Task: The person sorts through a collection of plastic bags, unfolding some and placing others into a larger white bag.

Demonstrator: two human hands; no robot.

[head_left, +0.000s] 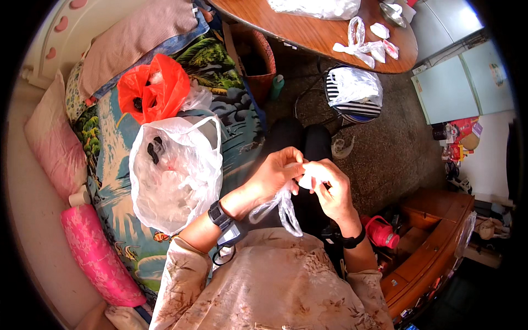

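Over my lap, my left hand (273, 175) pinches a thin white plastic bag (287, 212) between thumb and fingers. Its loose handles dangle below my fingers. My right hand (334, 191) is closed on the bunched part of the same bag, close against the left hand. On the bed to my left, a large white plastic bag (177, 190) gapes wide, with crumpled clear plastic and something black inside. Just beyond it lies an opened red plastic bag (157, 88) with dark and pale contents.
A round wooden table (308, 27) at the far side holds small knotted white bags (379, 50) and a metal bowl (393, 14). Below it, a striped stool (355, 110) bears another white bag. A wooden cabinet (423, 253) and a pink flask (380, 232) are at right.
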